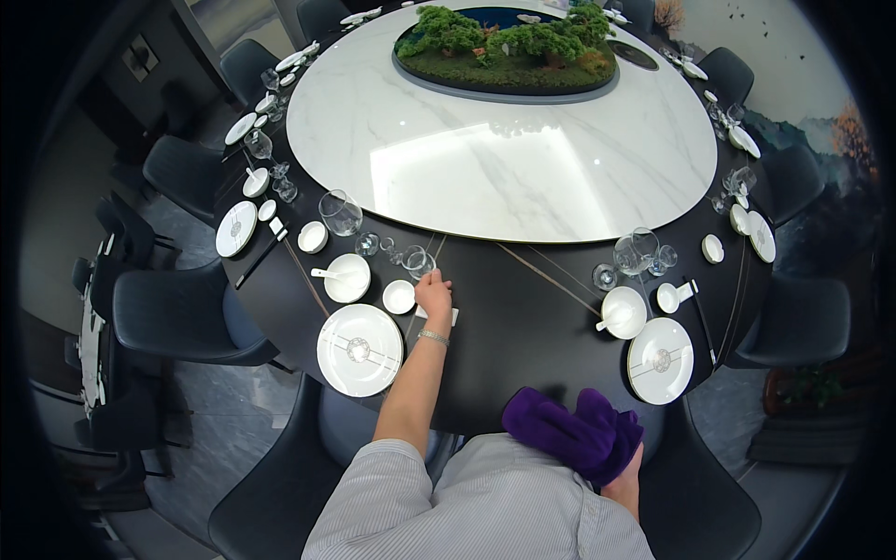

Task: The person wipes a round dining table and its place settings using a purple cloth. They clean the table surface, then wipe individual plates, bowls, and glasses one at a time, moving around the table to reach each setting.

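My left hand point(435, 294) reaches over the dark tabletop, its fingers curled at the rim of a small clear stemmed glass point(418, 261). A white rest point(453, 318) lies partly hidden beneath my wrist. Beside it are a small white dish point(399, 297), a white bowl with a spoon point(350, 278) and a patterned white plate point(359, 350). In my right hand point(625, 479), close to my waist, is a bunched purple cloth point(577, 430). The cloth hides most of those fingers. A large wine glass point(341, 213) stands farther left.
A white marble turntable point(434, 161) fills the middle of the round table, bearing a miniature green landscape point(504, 52). To the right stand a plate point(661, 360), a bowl with a spoon point(623, 313) and clear glasses point(635, 250). Dark chairs point(175, 311) surround the table.
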A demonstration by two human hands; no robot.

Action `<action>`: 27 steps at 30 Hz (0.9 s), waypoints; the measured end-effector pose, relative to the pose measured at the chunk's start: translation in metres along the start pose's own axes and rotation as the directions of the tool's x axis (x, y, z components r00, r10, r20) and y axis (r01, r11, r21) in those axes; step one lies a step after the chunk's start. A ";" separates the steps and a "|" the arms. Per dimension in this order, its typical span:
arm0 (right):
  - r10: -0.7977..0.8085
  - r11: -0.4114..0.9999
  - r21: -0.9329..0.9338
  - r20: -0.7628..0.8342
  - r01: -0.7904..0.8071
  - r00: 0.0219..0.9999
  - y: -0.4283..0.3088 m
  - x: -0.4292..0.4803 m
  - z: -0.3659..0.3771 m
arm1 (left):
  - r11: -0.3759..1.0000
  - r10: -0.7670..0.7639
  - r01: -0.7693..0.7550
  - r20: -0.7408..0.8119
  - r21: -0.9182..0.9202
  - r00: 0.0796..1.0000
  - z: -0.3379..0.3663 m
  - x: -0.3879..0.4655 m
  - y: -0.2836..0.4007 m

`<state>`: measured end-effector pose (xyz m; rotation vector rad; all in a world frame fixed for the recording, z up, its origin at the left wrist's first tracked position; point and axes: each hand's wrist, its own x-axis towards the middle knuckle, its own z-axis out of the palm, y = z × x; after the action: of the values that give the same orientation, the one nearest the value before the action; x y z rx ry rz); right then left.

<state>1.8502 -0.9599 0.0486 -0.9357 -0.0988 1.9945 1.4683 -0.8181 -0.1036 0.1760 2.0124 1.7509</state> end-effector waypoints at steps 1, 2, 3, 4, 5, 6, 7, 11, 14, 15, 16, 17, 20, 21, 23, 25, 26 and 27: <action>-0.002 1.000 -0.012 -0.021 0.002 1.000 0.001 -0.001 0.004 | 1.000 0.002 -0.002 0.012 -0.002 1.000 0.000 0.001 -0.002; 0.000 1.000 -0.009 -0.016 0.000 1.000 0.001 -0.002 0.006 | 1.000 0.004 -0.003 0.024 -0.004 1.000 0.001 0.003 -0.004; 0.001 1.000 -0.005 -0.011 -0.001 1.000 0.001 -0.003 0.008 | 1.000 0.006 -0.006 0.038 -0.006 0.999 0.002 0.004 -0.004; 0.002 1.000 -0.001 -0.006 -0.002 1.000 0.001 -0.003 0.009 | 1.000 -0.008 0.009 0.041 -0.016 0.999 0.003 0.005 -0.004; 0.000 1.000 -0.018 -0.004 0.000 1.000 0.001 -0.003 0.009 | 0.999 -0.023 0.024 0.044 -0.026 0.999 0.005 0.005 -0.004; -0.003 0.999 -0.033 -0.003 0.002 1.000 0.001 -0.002 0.007 | 0.999 -0.037 0.039 0.047 -0.035 0.998 0.005 0.005 -0.004; -0.004 0.999 -0.040 0.001 0.004 1.000 0.001 -0.002 0.008 | 0.997 -0.051 0.054 0.059 -0.046 0.997 0.006 0.005 -0.003; -0.006 0.999 -0.040 0.034 0.007 0.999 0.000 -0.005 0.015 | 0.995 -0.082 0.087 0.094 -0.051 0.992 0.006 0.005 -0.004; -0.004 1.000 -0.026 0.099 0.007 0.995 -0.003 -0.005 0.016 | 0.997 -0.072 0.076 0.111 -0.034 0.991 0.005 0.005 -0.004; 0.006 1.000 -0.018 0.124 -0.003 0.992 -0.006 -0.007 0.027 | 0.997 -0.066 0.070 0.114 -0.028 0.991 0.004 0.005 -0.002; 0.015 1.000 -0.012 0.148 -0.013 0.989 -0.009 -0.010 0.035 | 0.997 -0.072 0.075 0.126 -0.019 0.989 0.002 0.004 0.000; -0.020 0.998 -0.056 0.153 0.029 0.988 -0.013 -0.012 0.036 | 0.997 -0.078 0.080 0.137 -0.011 0.987 0.000 0.003 0.003; -0.121 0.981 -0.106 0.316 0.161 0.941 -0.034 -0.025 0.051 | 0.990 -0.126 0.136 0.166 -0.049 0.978 -0.008 -0.004 0.008; -0.155 0.977 -0.086 0.358 0.197 0.921 -0.041 -0.033 0.059 | 0.985 -0.143 0.158 0.176 -0.071 0.974 -0.010 -0.007 0.010; -0.205 0.974 -0.022 0.324 0.224 0.924 -0.046 -0.043 0.073 | 0.997 -0.021 0.006 0.197 0.078 0.980 -0.017 -0.027 0.020; -0.188 0.982 0.050 0.289 0.181 0.939 -0.046 -0.047 0.082 | 0.890 0.268 -0.332 0.230 0.313 0.936 -0.040 -0.013 0.000; -0.190 0.981 0.090 0.253 0.172 0.949 -0.043 -0.049 0.083 | 0.771 0.384 -0.461 0.257 0.439 0.887 -0.047 -0.014 0.013; -0.159 0.980 0.152 0.239 0.125 0.958 -0.041 -0.047 0.081 | 0.644 0.457 -0.507 0.242 0.574 0.856 -0.063 -0.009 0.024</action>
<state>1.8411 -0.9495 0.1497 -0.5711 -0.1645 1.9495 1.4450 -0.8742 -0.0730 1.0761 2.5817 1.2096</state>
